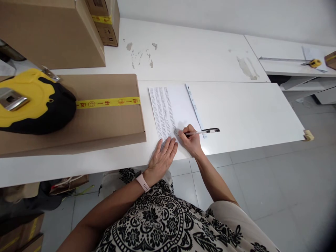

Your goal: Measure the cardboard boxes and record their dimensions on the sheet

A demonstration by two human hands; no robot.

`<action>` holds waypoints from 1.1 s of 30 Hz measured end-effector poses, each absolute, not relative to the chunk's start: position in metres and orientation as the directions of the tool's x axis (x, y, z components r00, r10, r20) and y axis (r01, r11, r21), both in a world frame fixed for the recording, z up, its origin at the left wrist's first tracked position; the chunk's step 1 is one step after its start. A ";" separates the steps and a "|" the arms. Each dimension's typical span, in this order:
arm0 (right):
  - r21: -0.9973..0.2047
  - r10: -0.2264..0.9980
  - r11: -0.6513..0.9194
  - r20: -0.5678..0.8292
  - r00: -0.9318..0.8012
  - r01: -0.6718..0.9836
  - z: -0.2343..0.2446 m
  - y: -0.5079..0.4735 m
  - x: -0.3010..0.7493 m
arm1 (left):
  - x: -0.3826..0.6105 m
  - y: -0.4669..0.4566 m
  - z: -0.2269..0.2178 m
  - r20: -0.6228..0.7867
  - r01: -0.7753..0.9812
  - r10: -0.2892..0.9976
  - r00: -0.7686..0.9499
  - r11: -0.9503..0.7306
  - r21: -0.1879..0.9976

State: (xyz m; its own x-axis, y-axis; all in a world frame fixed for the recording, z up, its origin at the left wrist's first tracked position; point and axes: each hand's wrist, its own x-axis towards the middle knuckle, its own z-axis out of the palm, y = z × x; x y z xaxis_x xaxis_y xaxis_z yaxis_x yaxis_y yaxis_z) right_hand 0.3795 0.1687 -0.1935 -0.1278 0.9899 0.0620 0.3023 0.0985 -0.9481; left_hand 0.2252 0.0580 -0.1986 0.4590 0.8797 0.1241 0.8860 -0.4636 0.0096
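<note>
A white sheet of paper [181, 101] lies on the white table, its left part filled with columns of small dark handwriting. My right hand [193, 141] grips a pen [207, 131] with a clear barrel and black cap end. The pen tip is hidden by my fingers, close to the lower end of the rightmost written column. Flat on the paper's lower left edge rests my left hand [163, 155], fingers stretched out and holding nothing. Under the sheet's right side, a strip with a light blue edge [195, 108] shows.
Left of the paper lies a taped cardboard box [112, 122], with a yellow and black tape measure [39, 105] on it. A taller carton [52, 35] stands behind. The white table [244, 115] ends at the right. Another tape measure [315, 63] sits on the far table.
</note>
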 end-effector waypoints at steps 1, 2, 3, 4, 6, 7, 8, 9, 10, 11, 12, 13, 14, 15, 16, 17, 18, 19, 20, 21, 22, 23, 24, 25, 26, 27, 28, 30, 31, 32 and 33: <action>-0.948 0.990 0.097 0.062 -0.123 0.303 -0.193 0.169 0.379 | 0.225 0.058 -0.199 0.124 0.885 0.878 0.462 -0.466 0.003; -0.947 0.991 0.098 0.063 -0.122 0.305 -0.193 0.169 0.379 | 0.225 0.058 -0.198 0.125 0.884 0.877 0.465 -0.468 -0.001; -0.946 0.990 0.101 0.066 -0.122 0.307 -0.193 0.169 0.379 | 0.225 0.058 -0.199 0.125 0.882 0.875 0.467 -0.471 0.001; -0.945 0.990 0.105 0.069 -0.123 0.310 -0.193 0.169 0.379 | 0.225 0.058 -0.199 0.124 0.882 0.875 0.467 -0.472 0.008; -0.942 0.989 0.111 0.074 -0.125 0.315 -0.193 0.170 0.379 | 0.225 0.058 -0.199 0.119 0.882 0.878 0.463 -0.470 0.030; -0.942 0.989 0.110 0.073 -0.127 0.316 -0.193 0.169 0.379 | 0.225 0.058 -0.199 0.115 0.883 0.880 0.461 -0.467 0.037; -0.943 0.989 0.107 0.069 -0.129 0.315 -0.193 0.169 0.379 | 0.225 0.058 -0.198 0.110 0.884 0.881 0.461 -0.467 0.037; -0.945 0.989 0.102 0.063 -0.132 0.312 -0.193 0.169 0.379 | 0.225 0.058 -0.198 0.106 0.884 0.881 0.461 -0.466 0.030; -0.946 0.989 0.096 0.057 -0.133 0.308 -0.192 0.169 0.378 | 0.225 0.058 -0.198 0.103 0.884 0.880 0.463 -0.468 0.020; -0.948 0.990 0.091 0.053 -0.132 0.305 -0.192 0.168 0.378 | 0.225 0.059 -0.197 0.101 0.883 0.879 0.466 -0.469 0.011; -0.949 0.990 0.087 0.050 -0.129 0.303 -0.191 0.168 0.378 | 0.225 0.059 -0.197 0.101 0.882 0.878 0.468 -0.470 0.004; -0.950 0.991 0.084 0.047 -0.127 0.302 -0.191 0.168 0.378 | 0.225 0.059 -0.197 0.104 0.882 0.877 0.468 -0.471 0.003; -0.950 0.991 0.081 0.044 -0.128 0.301 -0.191 0.168 0.378 | 0.225 0.059 -0.197 0.108 0.882 0.877 0.468 -0.471 0.005; -0.951 0.991 0.079 0.042 -0.129 0.299 -0.190 0.168 0.378 | 0.225 0.059 -0.197 0.112 0.883 0.878 0.466 -0.470 0.008; -0.952 0.991 0.078 0.041 -0.128 0.297 -0.190 0.168 0.378 | 0.225 0.059 -0.197 0.118 0.883 0.878 0.465 -0.469 0.010; -0.952 0.991 0.079 0.043 -0.126 0.296 -0.190 0.168 0.378 | 0.225 0.059 -0.197 0.124 0.883 0.877 0.464 -0.469 0.007; -0.952 0.991 0.081 0.046 -0.122 0.296 -0.191 0.168 0.378 | 0.225 0.059 -0.197 0.129 0.883 0.876 0.465 -0.469 0.001; -0.951 0.992 0.085 0.052 -0.117 0.297 -0.191 0.168 0.378 | 0.225 0.059 -0.197 0.133 0.882 0.874 0.467 -0.470 -0.009; -0.950 0.992 0.091 0.059 -0.112 0.300 -0.191 0.168 0.379 | 0.225 0.059 -0.197 0.137 0.881 0.871 0.471 -0.473 -0.021; -0.948 0.992 0.096 0.065 -0.109 0.303 -0.192 0.168 0.379 | 0.225 0.059 -0.198 0.142 0.880 0.869 0.474 -0.474 -0.033; -0.947 0.992 0.097 0.066 -0.110 0.307 -0.192 0.168 0.379 | 0.225 0.059 -0.198 0.145 0.879 0.867 0.477 -0.476 -0.043; -0.946 0.992 0.096 0.064 -0.112 0.309 -0.192 0.168 0.379 | 0.225 0.058 -0.197 0.148 0.878 0.866 0.478 -0.476 -0.050; -0.946 0.992 0.091 0.058 -0.114 0.310 -0.192 0.168 0.379 | 0.225 0.058 -0.197 0.150 0.878 0.865 0.478 -0.475 -0.055; -0.947 0.992 0.086 0.053 -0.115 0.310 -0.191 0.168 0.379 | 0.225 0.058 -0.197 0.149 0.878 0.866 0.478 -0.475 -0.057; -0.947 0.992 0.082 0.048 -0.115 0.310 -0.191 0.168 0.379 | 0.225 0.058 -0.197 0.146 0.879 0.867 0.476 -0.474 -0.055; -0.948 0.992 0.080 0.046 -0.116 0.308 -0.190 0.168 0.378 | 0.225 0.058 -0.197 0.140 0.880 0.869 0.474 -0.472 -0.050; -0.949 0.992 0.081 0.047 -0.117 0.306 -0.190 0.168 0.378 | 0.225 0.058 -0.197 0.133 0.881 0.871 0.472 -0.471 -0.043; -0.950 0.992 0.083 0.050 -0.115 0.301 -0.190 0.168 0.378 | 0.225 0.058 -0.197 0.122 0.881 0.873 0.472 -0.473 -0.027; -0.950 0.992 0.084 0.052 -0.113 0.299 -0.190 0.168 0.378 | 0.225 0.058 -0.197 0.120 0.881 0.874 0.472 -0.473 -0.022; -0.950 0.992 0.084 0.053 -0.112 0.299 -0.190 0.168 0.378 | 0.225 0.058 -0.197 0.119 0.881 0.874 0.471 -0.472 -0.019; -0.950 0.992 0.086 0.055 -0.110 0.301 -0.190 0.169 0.378 | 0.225 0.059 -0.197 0.121 0.882 0.875 0.469 -0.470 -0.017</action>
